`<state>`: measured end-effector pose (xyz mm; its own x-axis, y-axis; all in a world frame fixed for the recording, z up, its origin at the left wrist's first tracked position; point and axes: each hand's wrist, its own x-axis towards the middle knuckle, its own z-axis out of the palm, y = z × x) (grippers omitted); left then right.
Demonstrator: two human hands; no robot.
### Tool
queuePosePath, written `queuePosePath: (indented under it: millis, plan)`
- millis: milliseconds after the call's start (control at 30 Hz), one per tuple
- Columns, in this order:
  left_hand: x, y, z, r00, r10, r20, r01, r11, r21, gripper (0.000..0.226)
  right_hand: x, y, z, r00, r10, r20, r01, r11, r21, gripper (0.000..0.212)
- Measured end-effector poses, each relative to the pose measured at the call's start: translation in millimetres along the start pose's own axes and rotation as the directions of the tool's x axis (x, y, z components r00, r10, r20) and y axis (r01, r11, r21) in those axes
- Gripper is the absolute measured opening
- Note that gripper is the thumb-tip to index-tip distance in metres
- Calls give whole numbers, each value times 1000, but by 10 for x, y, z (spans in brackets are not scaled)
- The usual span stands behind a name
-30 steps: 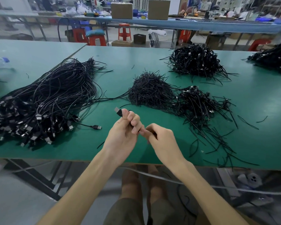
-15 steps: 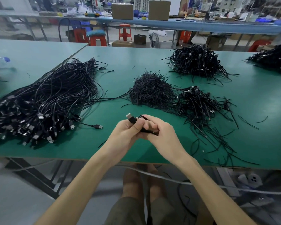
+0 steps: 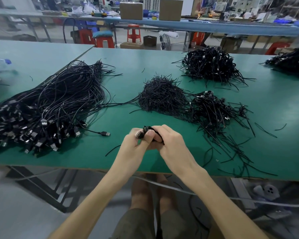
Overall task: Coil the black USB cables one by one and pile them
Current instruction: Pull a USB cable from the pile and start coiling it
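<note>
The fingers (image 3: 162, 131) of both hands are curled tight around one black USB cable (image 3: 148, 129), bunched into a small coil. Its plug shows beside the left hand (image 3: 133, 149), and the right hand (image 3: 173, 145) covers the rest. The hands meet above the bench (image 3: 128, 66), near its front edge. A heap of uncoiled cables (image 3: 50, 104) lies to the left, and a pile of coiled cables (image 3: 212, 109) to the right.
</note>
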<state>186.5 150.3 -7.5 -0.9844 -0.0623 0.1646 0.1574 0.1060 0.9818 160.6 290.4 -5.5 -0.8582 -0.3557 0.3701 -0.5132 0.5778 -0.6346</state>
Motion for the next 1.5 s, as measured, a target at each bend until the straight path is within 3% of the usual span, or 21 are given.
queuePosePath:
  millis: [67,167,267,333,400,533,600,733,833,1000,1067,1133,1200,1233,1300,1367,1433,1500]
  plan:
    - [11,1,-60,1000,-20,-7,20,1000,-3,22,-22,-14,-12,1000,-28,6,28,996,-84,38]
    - [22,-29,-189,994,-49,95,50,999,-8,22,-43,-38,-5,996,-55,67,69,973,-220,34]
    - [47,-77,-284,998,-52,41,49,996,68,7,-41,-29,28,993,-53,102,79,957,-280,28]
    - [56,-86,-327,998,-62,-8,62,995,82,13,-41,-17,49,991,-65,116,98,948,-304,21]
    - [73,-96,-370,999,-42,-7,42,982,182,22,-46,-4,62,987,-91,130,126,946,-297,14]
    - [52,-91,-432,996,-12,84,-26,895,445,12,-59,31,89,980,-107,170,156,939,-307,13]
    - [31,-69,-444,984,17,176,-118,801,587,16,-69,55,98,978,-107,178,162,929,-333,15]
    - [58,25,-516,933,-77,350,-291,407,866,36,-108,73,139,958,-126,259,220,899,-378,19]
    - [39,22,-487,889,-196,414,-336,335,880,37,-130,52,171,952,-175,253,265,882,-388,17]
    - [-39,-116,-473,884,-237,403,-290,400,870,35,-131,71,253,947,-270,176,318,868,-381,17]
    - [-20,-175,-496,909,-165,383,-293,401,868,34,-119,76,314,943,-317,98,330,858,-395,21]
    - [39,-234,-524,946,-64,316,-262,421,869,31,-95,76,373,942,-335,-3,300,848,-436,37]
    - [132,-316,-597,980,16,196,-176,520,836,30,-62,59,382,931,-355,-87,269,827,-494,61]
    - [189,-362,-645,991,44,127,-127,604,787,31,-51,49,382,915,-383,-129,271,818,-507,62]
    - [320,-445,-742,999,29,-25,-8,799,601,35,-26,34,426,887,-429,-170,305,821,-483,44]
    - [414,-534,-791,989,-106,-101,130,954,271,38,10,10,500,928,-349,-129,286,891,-354,24]
    - [449,-590,-791,972,-215,-94,213,977,-32,34,109,7,581,994,-101,-36,95,986,-137,20]
    - [457,-624,-795,963,-253,-91,232,953,-197,34,254,18,680,995,95,29,-94,994,-48,26]
